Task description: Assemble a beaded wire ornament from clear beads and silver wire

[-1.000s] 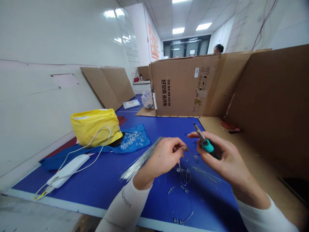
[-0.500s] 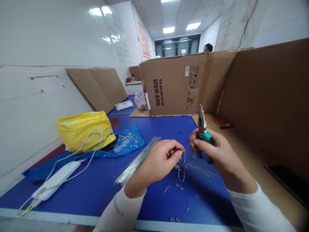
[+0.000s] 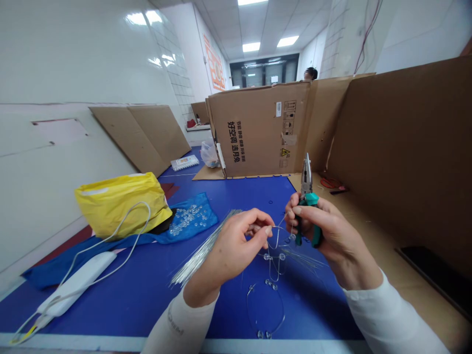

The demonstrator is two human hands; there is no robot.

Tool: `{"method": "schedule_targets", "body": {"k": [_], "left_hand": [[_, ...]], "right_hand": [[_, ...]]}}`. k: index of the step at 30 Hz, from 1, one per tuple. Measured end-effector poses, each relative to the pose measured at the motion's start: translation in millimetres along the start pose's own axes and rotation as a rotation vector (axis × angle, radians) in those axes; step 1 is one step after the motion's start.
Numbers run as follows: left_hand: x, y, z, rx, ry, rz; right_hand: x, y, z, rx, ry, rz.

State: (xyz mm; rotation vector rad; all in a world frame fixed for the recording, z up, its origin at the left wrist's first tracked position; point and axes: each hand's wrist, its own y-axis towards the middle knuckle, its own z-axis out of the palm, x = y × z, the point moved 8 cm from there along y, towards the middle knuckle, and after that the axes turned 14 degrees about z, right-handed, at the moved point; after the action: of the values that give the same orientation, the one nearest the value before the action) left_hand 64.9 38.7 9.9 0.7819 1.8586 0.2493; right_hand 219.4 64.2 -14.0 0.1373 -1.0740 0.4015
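My left hand (image 3: 239, 243) pinches a thin bent wire (image 3: 277, 241) between thumb and forefinger. From it hangs a looped wire piece with clear beads (image 3: 282, 256). My right hand (image 3: 335, 228) is wrapped around pliers (image 3: 306, 182) with green handles, their jaws pointing up. Its thumb and fingertip also pinch a wire end, and a small clear bead (image 3: 292, 237) shows just below them. On the blue table beneath lies a wire ring (image 3: 284, 307) strung with several clear beads.
Beside my left forearm lies a bundle of straight wires (image 3: 199, 256). Loose clear beads (image 3: 188, 216) rest on a blue cloth, near a yellow bag (image 3: 123, 204) and a white power strip (image 3: 79, 282). Cardboard (image 3: 258, 132) stands behind; a dark phone-like slab (image 3: 435, 278) lies right.
The view has shifted slightly, so the scene sits a little farther left. A bead now shows below my right fingertips, and the wire between my hands has changed its angle.
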Motion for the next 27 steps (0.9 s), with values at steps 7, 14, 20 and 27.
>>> {"method": "schedule_targets", "body": {"k": [7, 14, 20, 27], "left_hand": [[3.0, -0.1, -14.8, -0.147, 0.011, 0.045], [-12.0, 2.4, -9.7, -0.088, 0.300, 0.184], [2.9, 7.3, -9.5, -0.093, 0.164, 0.128], [12.7, 8.8, 1.1, 0.017, -0.066, 0.076]], "right_hand": [[-0.8, -0.7, -3.4, -0.031, 0.046, 0.004], [2.0, -0.8, -3.7, -0.050, 0.035, -0.029], [7.2, -3.7, -1.6, -0.039, 0.028, -0.090], [11.8, -5.8, -1.5, -0.059, -0.048, -0.125]]}}
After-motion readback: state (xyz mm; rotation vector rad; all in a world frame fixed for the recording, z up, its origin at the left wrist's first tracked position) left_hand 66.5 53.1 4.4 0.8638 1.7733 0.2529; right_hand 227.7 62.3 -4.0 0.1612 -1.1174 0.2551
